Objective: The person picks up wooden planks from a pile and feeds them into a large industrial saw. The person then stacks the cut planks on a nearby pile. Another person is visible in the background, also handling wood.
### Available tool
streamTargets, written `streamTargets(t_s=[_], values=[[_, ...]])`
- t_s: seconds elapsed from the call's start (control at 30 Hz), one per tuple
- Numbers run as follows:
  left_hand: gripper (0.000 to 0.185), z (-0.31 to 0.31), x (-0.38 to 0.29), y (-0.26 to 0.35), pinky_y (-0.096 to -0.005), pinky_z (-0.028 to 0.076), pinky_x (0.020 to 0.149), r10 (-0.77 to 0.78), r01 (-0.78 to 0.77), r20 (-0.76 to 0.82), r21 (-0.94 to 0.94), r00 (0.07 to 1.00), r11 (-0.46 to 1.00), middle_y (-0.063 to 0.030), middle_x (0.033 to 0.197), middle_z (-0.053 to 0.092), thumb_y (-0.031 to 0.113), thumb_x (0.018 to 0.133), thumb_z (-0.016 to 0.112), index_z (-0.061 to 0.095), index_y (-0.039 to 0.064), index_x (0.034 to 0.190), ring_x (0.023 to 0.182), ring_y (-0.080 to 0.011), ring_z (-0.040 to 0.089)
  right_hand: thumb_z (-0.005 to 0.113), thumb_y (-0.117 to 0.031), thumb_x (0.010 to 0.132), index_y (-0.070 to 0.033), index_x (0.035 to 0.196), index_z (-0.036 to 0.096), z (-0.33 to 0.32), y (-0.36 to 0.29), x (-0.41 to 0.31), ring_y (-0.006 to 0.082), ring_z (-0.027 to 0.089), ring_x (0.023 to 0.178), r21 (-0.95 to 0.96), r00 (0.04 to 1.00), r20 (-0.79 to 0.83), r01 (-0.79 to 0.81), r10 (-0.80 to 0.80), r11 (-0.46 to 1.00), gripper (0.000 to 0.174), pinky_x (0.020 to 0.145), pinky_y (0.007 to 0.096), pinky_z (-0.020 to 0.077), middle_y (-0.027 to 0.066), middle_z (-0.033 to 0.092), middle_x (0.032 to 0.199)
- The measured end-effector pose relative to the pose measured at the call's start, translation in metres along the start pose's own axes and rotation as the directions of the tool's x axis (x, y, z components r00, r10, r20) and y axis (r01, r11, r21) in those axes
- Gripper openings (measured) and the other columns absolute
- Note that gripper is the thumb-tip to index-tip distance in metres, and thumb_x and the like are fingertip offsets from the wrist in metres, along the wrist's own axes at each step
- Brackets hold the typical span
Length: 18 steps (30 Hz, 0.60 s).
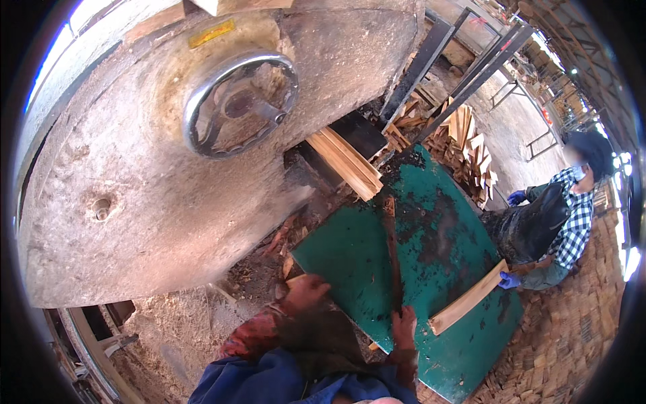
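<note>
My right hand [405,325] grips the near end of a long, dark wooden stick [391,247], which lies across a green-topped table [348,252]. My left hand [307,292] is at the left edge of this table with its fingers curled. A pale bit of wood [297,279] shows beside the knuckles; whether the fingers hold it is unclear. Ahead, several sawn wooden strips [348,164] stick out together from an opening low in a large, dust-covered machine housing [166,202]. Their near ends overhang the far side of the green top.
A chrome handwheel [241,106] projects from the housing. At right, a co-worker [545,217] in blue gloves holds a pale board [469,298] over the table. Dark metal bars [474,76] rise beyond, near piled offcuts [467,146]. Sawdust [166,333] covers the ground at left.
</note>
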<state>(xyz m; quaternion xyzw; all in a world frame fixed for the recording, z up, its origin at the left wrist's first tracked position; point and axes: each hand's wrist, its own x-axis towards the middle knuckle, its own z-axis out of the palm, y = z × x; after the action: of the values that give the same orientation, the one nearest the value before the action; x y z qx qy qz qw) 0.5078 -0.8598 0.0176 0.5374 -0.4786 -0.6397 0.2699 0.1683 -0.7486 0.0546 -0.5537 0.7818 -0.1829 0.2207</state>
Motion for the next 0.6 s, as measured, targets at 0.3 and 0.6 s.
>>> streamTargets(t_s=[0.3, 0.6], values=[[0.047, 0.07, 0.024, 0.066, -0.0297, 0.053, 0.061, 0.009, 0.025, 0.214, -0.158, 0.977, 0.987, -0.0046, 0.073, 0.065, 0.048, 0.095, 0.071, 0.069, 0.001, 0.094, 0.069, -0.0132, 0.066, 0.065, -0.007, 0.086, 0.001, 0.108, 0.068, -0.01, -0.047, -0.013, 0.0379, 0.064, 0.095, 0.151, 0.999, -0.046, 0.025, -0.018, 0.988, 0.024, 0.08, 0.0442, 0.0525, 0.0195, 0.063, 0.107], [0.047, 0.085, 0.06, 0.031, -0.0314, 0.059, 0.064, -0.072, 0.147, 0.309, -0.227, 0.948, 0.963, -0.012, 0.097, 0.071, 0.043, 0.102, 0.063, 0.063, -0.002, 0.116, 0.082, -0.0191, 0.072, 0.065, 0.001, 0.084, 0.0, 0.117, 0.068, -0.036, -0.024, -0.013, 0.0352, 0.064, 0.096, 0.181, 0.976, -0.219, 0.049, -0.009, 0.982, 0.033, 0.083, 0.0421, 0.0538, 0.018, 0.063, 0.111]])
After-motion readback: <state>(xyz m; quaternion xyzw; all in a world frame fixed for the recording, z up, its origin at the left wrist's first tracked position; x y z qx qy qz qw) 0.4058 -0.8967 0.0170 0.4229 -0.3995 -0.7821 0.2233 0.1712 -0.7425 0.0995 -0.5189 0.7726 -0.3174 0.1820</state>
